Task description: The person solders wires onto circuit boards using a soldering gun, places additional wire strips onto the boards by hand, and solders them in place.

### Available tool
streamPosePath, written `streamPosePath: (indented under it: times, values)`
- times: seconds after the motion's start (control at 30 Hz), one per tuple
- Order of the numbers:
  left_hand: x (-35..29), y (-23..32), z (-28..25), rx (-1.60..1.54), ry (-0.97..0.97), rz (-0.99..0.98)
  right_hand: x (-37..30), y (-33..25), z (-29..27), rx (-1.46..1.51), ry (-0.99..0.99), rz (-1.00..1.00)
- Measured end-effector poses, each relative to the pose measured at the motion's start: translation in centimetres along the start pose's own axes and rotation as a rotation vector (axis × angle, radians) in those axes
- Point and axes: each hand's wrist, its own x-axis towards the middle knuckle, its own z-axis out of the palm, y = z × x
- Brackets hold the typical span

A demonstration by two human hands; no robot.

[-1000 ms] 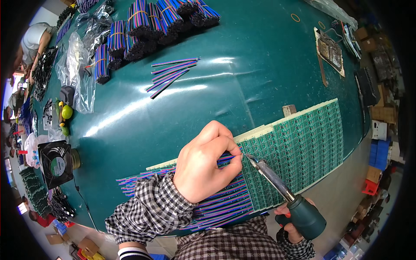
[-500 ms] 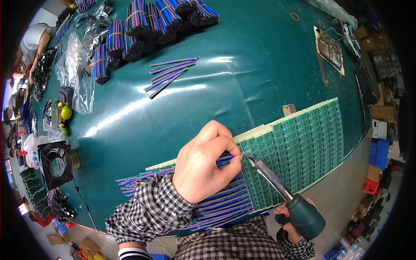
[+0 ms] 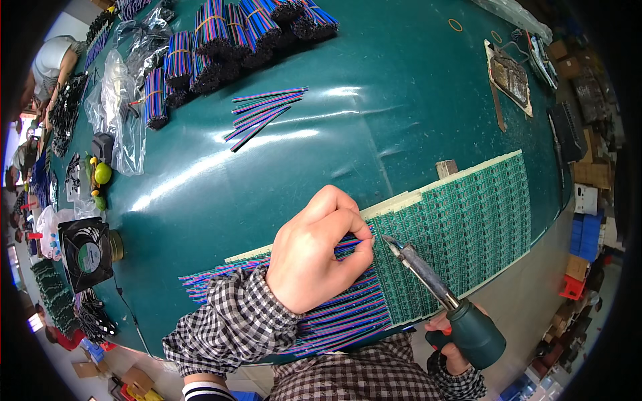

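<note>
My left hand (image 3: 321, 250) pinches the end of a blue, pink and black ribbon wire (image 3: 349, 246) at the left edge of a green circuit board panel (image 3: 461, 227). In my right hand (image 3: 449, 344) is a soldering iron (image 3: 428, 277) with a dark green handle, its bent tip over the boards, a little right of the pinched wire end. Along the panel's left edge lie many more ribbon wires (image 3: 334, 317), running left beneath my left hand and checked sleeve. My left fingertips hide the exact wire end.
Rubber-banded wire bundles (image 3: 212, 30) lie at the back left, with several loose wires (image 3: 261, 113) in front. A black fan (image 3: 87, 254) stands at left. A small block (image 3: 446, 168) touches the panel's far edge; a soldering-iron cleaning tray (image 3: 509, 80) lies back right. A person (image 3: 53, 67) works far left.
My right hand has drawn the soldering iron slightly right, so its tip has come away from the wire end. My left hand has hardly moved.
</note>
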Motion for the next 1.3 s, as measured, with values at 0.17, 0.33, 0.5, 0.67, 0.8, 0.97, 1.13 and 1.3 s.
streamPosePath:
  times: [0.17, 0.33, 0.5, 0.67, 0.8, 0.97, 1.13, 1.3]
  values:
    - [0.0, 0.0, 0.1, 0.007, -0.005, 0.003, 0.1, 0.0, -0.5, 0.020, 0.013, 0.022]
    - [-0.1, 0.1, 0.1, 0.001, -0.003, -0.022, -0.4, 0.3, -2.2, -0.281, -0.198, -0.019]
    - [-0.3, 0.5, -0.4, 0.086, -0.001, 0.080, -0.6, 1.0, -2.8, -0.298, -0.180, -0.013]
    - [-3.4, 1.9, -0.9, 0.642, -0.054, 0.391, 1.3, -0.6, -1.1, -0.109, -0.157, -0.012]
    - [-5.8, 2.4, -1.9, 0.738, -0.068, 0.343, 1.9, -0.5, -1.2, 0.167, -0.062, -0.068]
    - [0.0, 0.8, -7.1, 0.445, 0.118, 0.228, 2.8, 0.6, -2.3, 0.215, 0.170, -0.264]
    - [4.1, -8.0, -8.7, 0.547, 0.312, -0.038, 4.2, 0.5, -1.7, 0.272, 0.157, -0.277]
    - [3.4, -6.5, -6.2, 0.312, 0.157, -0.113, 4.0, 0.4, -3.0, 0.278, 0.211, -0.263]
